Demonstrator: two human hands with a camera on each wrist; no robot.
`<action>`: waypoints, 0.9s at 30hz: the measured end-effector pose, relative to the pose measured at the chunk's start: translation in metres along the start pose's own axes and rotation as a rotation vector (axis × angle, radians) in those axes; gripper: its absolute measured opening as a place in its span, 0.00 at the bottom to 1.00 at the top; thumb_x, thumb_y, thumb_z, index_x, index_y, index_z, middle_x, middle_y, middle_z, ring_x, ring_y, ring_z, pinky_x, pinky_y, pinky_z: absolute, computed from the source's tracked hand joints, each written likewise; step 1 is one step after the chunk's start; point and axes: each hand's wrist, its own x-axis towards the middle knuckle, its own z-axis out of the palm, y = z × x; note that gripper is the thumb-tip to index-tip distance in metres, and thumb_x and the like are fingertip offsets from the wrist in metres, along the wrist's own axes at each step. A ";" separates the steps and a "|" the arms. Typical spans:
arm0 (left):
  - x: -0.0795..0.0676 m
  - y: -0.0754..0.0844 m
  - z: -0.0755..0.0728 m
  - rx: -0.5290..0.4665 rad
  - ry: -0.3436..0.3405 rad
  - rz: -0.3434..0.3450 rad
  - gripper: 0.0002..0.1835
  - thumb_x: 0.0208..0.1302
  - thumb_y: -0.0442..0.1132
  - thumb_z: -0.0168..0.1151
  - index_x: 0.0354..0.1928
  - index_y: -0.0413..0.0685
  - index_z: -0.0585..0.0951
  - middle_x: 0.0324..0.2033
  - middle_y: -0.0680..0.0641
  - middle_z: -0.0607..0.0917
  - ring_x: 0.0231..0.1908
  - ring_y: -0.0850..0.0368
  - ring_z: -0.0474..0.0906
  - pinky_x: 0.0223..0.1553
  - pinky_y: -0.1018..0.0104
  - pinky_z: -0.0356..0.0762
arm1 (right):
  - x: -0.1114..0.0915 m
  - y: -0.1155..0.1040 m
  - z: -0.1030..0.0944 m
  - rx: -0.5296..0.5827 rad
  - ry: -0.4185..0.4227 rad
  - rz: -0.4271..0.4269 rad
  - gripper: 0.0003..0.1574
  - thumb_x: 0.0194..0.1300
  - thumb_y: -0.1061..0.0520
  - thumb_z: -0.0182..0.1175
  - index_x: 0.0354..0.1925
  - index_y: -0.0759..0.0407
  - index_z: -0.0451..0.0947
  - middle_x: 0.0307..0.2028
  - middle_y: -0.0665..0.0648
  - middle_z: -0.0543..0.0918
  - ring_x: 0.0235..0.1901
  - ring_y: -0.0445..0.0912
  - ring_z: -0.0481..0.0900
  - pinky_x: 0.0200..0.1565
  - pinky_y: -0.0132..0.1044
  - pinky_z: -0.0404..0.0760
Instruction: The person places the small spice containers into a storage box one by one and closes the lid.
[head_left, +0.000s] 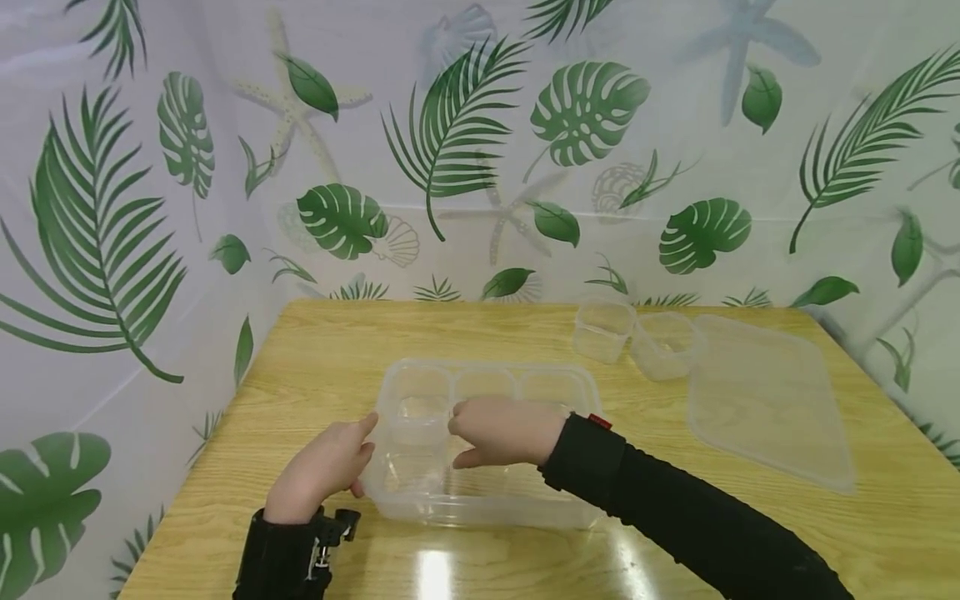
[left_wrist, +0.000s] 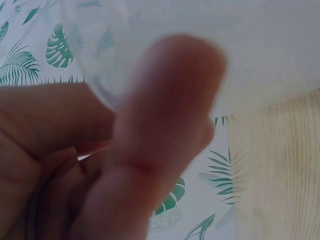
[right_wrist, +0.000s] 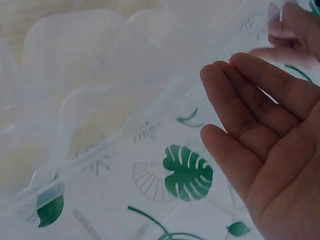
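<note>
A clear plastic divided food container (head_left: 517,510) sits on the table, its compartments open at the top. At its left wall my left hand (head_left: 322,467) grips the edge; close up, the thumb (left_wrist: 170,95) lies against the translucent plastic with the other fingers to its left. Above the container's middle is my right hand (head_left: 502,429), its fingers (right_wrist: 225,95) loosely bent and together, the thumb apart, nothing between them. Inner edges show in the container's far left compartment; whether a separate cup sits there I cannot tell.
Two small clear cups (head_left: 602,333) stand side by side at the back right. Beside them a flat translucent lid (head_left: 768,400) lies near the right edge of the wooden table (head_left: 330,333). A leaf-patterned sheet (head_left: 465,267) hangs behind and at the sides.
</note>
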 end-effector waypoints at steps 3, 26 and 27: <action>0.001 0.000 0.000 -0.001 0.001 -0.007 0.26 0.64 0.31 0.46 0.64 0.31 0.59 0.39 0.35 0.78 0.14 0.58 0.71 0.21 0.65 0.66 | -0.012 0.013 -0.005 0.043 0.043 0.022 0.15 0.57 0.48 0.60 0.35 0.59 0.77 0.27 0.50 0.71 0.28 0.42 0.70 0.33 0.30 0.69; 0.000 -0.001 0.000 -0.001 0.007 0.024 0.25 0.63 0.30 0.46 0.63 0.30 0.60 0.17 0.50 0.71 0.14 0.56 0.72 0.19 0.66 0.62 | -0.098 0.103 0.001 0.264 0.207 0.382 0.32 0.59 0.51 0.59 0.54 0.72 0.68 0.51 0.69 0.71 0.52 0.62 0.69 0.51 0.47 0.67; 0.000 -0.001 0.000 -0.005 0.006 0.023 0.26 0.63 0.31 0.46 0.63 0.30 0.60 0.16 0.49 0.71 0.14 0.56 0.72 0.19 0.66 0.61 | -0.100 0.106 0.003 0.261 0.211 0.393 0.33 0.58 0.51 0.59 0.54 0.73 0.67 0.51 0.70 0.71 0.52 0.62 0.68 0.52 0.47 0.67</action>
